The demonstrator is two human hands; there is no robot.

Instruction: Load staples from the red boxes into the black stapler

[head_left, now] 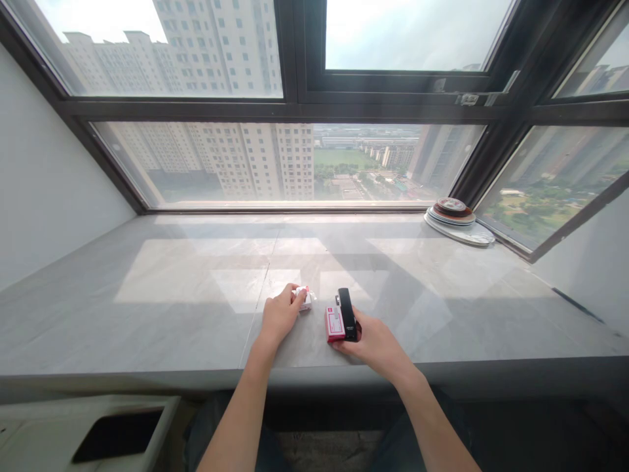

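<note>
My left hand (281, 313) rests on the grey stone sill (187, 295) with its fingers closed on a small white and pink packet (306, 298). My right hand (374, 342) lies to the right of it, gripping a black stapler (348, 313) that points away from me. A small pink box (335, 324) lies flat on the sill against the stapler's left side, touching my right fingertips.
A stack of plates (457, 219) stands at the far right corner of the sill by the window. A large dark-framed window (295, 108) runs along the back. A beige piece with a dark opening (98, 432) sits below the sill at lower left.
</note>
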